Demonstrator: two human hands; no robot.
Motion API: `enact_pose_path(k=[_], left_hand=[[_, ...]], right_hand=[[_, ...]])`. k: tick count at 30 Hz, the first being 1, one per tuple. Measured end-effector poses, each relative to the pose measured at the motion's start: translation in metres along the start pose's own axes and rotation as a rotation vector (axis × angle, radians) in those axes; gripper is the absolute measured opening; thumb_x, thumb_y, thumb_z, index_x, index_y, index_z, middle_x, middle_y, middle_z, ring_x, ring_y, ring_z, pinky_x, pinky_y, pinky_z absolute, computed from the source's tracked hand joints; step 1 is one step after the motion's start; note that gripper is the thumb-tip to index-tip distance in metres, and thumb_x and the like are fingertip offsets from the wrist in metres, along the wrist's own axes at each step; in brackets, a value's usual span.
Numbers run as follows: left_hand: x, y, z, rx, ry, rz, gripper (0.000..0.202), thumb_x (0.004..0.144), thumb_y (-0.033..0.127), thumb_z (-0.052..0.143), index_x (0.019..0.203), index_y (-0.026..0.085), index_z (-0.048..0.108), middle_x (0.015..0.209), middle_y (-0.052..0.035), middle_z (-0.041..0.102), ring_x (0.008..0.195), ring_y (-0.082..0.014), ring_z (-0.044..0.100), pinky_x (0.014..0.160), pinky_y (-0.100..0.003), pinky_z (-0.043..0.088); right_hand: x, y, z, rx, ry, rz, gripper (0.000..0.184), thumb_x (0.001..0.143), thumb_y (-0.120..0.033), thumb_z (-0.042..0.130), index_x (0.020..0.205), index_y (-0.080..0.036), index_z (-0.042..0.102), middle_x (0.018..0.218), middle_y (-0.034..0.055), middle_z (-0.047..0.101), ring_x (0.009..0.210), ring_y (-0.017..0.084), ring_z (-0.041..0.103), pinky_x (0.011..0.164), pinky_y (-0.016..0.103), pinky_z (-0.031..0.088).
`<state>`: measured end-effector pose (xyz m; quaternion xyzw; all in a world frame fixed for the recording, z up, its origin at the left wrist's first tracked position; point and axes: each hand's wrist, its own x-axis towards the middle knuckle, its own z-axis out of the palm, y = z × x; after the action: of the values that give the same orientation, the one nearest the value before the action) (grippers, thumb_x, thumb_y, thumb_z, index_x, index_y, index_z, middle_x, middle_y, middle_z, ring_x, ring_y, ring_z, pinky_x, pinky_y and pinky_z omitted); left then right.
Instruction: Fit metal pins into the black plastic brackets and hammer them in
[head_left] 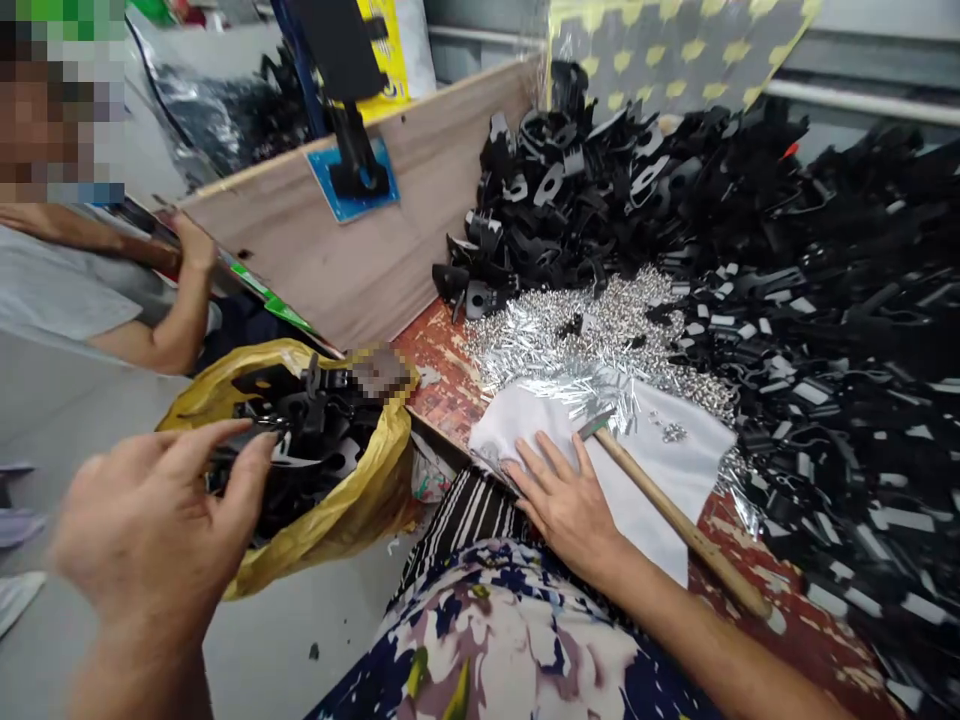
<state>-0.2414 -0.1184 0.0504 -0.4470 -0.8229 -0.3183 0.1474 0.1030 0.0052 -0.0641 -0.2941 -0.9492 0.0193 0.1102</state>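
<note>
My left hand [161, 520] is raised over a yellow bag [375, 490] full of black plastic parts [322, 425]. Its thumb and index finger are curved, with a small gap showing between their tips; nothing clearly sits in them. My right hand [570, 505] lies flat with spread fingers on a white cloth [660, 500] at the bench edge. Just right of its fingers, a tool with a long wooden handle [682, 520] and a small metal head [596, 424] rests across the cloth. Shiny metal pins [570, 340] are heaped beyond the cloth.
A large pile of black clip-like parts [750, 250] covers the bench's back and right. A wooden board [435, 180] walls the bench's left side, with a black fixture [360, 165] on a blue plate. Another person [90, 290] sits at far left.
</note>
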Motion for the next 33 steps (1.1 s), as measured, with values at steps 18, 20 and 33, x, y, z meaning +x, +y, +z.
enact_pose_path(k=[18, 20, 33], left_hand=[[0.111, 0.136, 0.251, -0.127, -0.269, -0.178, 0.043, 0.088, 0.023, 0.065, 0.129, 0.014, 0.062, 0.122, -0.0199, 0.069, 0.114, -0.0333, 0.064, 0.093, -0.04, 0.046], [0.116, 0.133, 0.257, -0.089, -0.304, -0.187, 0.03, 0.088, 0.022, 0.065, 0.118, 0.016, 0.067, 0.11, -0.0181, 0.074, 0.104, -0.0324, 0.068, 0.086, -0.038, 0.047], [0.123, 0.139, 0.206, -0.23, -0.153, -0.146, 0.032, 0.085, 0.031, 0.058, 0.11, 0.017, 0.073, 0.105, -0.0029, 0.079, 0.091, -0.0213, 0.067, 0.091, -0.041, 0.051]], right_hand=[[-0.002, 0.003, 0.011, 0.05, 0.079, -0.023, 0.042, 0.095, -0.036, 0.068, 0.136, -0.027, 0.062, 0.154, 0.0108, 0.053, 0.142, 0.033, 0.048, 0.117, 0.061, 0.034], [-0.005, 0.005, 0.01, 0.099, 0.056, -0.022, 0.04, 0.098, -0.035, 0.063, 0.137, -0.027, 0.061, 0.155, 0.0106, 0.052, 0.142, 0.032, 0.048, 0.117, 0.059, 0.035], [-0.008, 0.014, -0.023, 0.244, -0.098, -0.041, 0.032, 0.101, -0.044, 0.056, 0.121, -0.026, 0.072, 0.147, 0.0072, 0.059, 0.145, 0.028, 0.042, 0.121, 0.058, 0.028]])
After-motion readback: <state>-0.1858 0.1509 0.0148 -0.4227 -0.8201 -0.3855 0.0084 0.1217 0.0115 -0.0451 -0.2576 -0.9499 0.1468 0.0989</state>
